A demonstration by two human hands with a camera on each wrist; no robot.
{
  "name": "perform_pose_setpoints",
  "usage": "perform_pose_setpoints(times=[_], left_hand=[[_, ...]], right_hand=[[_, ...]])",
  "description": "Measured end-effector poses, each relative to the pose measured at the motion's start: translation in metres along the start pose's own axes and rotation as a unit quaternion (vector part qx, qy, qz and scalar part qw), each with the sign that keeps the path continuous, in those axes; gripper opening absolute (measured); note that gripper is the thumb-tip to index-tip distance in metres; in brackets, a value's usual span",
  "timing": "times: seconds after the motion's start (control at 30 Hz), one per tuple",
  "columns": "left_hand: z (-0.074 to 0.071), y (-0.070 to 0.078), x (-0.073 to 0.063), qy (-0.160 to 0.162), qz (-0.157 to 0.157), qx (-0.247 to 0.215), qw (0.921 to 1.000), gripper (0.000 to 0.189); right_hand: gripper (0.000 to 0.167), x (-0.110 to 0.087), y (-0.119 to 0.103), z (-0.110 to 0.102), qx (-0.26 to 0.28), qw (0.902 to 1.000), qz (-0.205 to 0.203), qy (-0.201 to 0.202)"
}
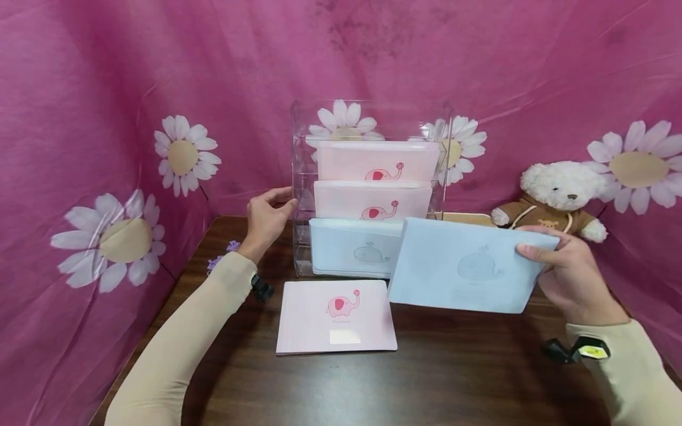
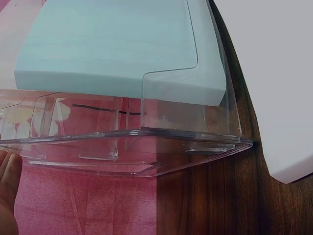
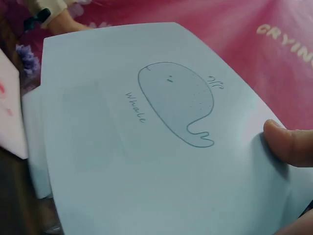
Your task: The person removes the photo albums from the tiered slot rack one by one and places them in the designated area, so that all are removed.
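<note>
My right hand [image 1: 572, 275] pinches the right edge of a light blue booklet [image 1: 469, 266], thumb on the front cover. A line-drawn whale and the word "Whale" show on it in the right wrist view. The booklet is held tilted above the table, its left edge overlapping the clear acrylic rack [image 1: 301, 236] in the head view. My left hand [image 1: 269, 219] holds the rack's left side, thumb in front; its other fingertips are partly hidden. Pale blue whale booklets [image 1: 341, 245] fill the lowest tier, with pink elephant booklets [image 1: 341, 201] in the two tiers above.
A pink elephant booklet [image 1: 309, 313] lies flat on the dark wooden table [image 1: 341, 390] before the rack. A white teddy bear [image 1: 559, 186] in a brown hoodie sits at the back right. Small purple flowers [image 1: 215, 262] stand near the left forearm. Pink flowered cloth [image 1: 240, 71] hangs behind.
</note>
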State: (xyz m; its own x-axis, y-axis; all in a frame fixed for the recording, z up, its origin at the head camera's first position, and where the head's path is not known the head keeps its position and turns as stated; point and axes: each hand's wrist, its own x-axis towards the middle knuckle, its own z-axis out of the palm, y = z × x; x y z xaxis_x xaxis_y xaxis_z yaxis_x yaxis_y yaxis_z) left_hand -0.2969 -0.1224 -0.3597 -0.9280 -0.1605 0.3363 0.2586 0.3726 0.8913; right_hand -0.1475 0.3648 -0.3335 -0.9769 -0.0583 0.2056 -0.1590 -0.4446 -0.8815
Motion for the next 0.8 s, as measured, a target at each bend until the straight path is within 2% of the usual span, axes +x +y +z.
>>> perform_pose_setpoints(times=[0.2, 0.33, 0.47, 0.67, 0.8], left_hand=[[0.0, 0.001, 0.0, 0.0, 0.006, -0.003, 1.0, 0.031], [-0.001, 0.002, 0.001, 0.001, 0.002, -0.007, 1.0, 0.031], [-0.002, 0.002, 0.0, 0.001, 0.002, -0.007, 1.0, 0.031], [-0.001, 0.0, 0.001, 0.006, 0.011, -0.005, 0.9999, 0.03], [0.001, -0.003, 0.0, 0.004, 0.015, -0.009, 0.9998, 0.03]], right_hand=[[0.039, -0.012, 0.025, -0.02, -0.04, 0.9944, 0.098, -0.002], [0.039, -0.014, 0.04, -0.03, -0.061, 0.9894, 0.131, -0.011], [0.038, -0.015, 0.051, -0.039, -0.094, 0.9803, 0.174, 0.0], [0.032, -0.012, 0.063, -0.053, -0.175, 0.9571, 0.229, 0.031], [0.026, -0.009, 0.073, -0.062, -0.258, 0.9293, 0.26, 0.051]])
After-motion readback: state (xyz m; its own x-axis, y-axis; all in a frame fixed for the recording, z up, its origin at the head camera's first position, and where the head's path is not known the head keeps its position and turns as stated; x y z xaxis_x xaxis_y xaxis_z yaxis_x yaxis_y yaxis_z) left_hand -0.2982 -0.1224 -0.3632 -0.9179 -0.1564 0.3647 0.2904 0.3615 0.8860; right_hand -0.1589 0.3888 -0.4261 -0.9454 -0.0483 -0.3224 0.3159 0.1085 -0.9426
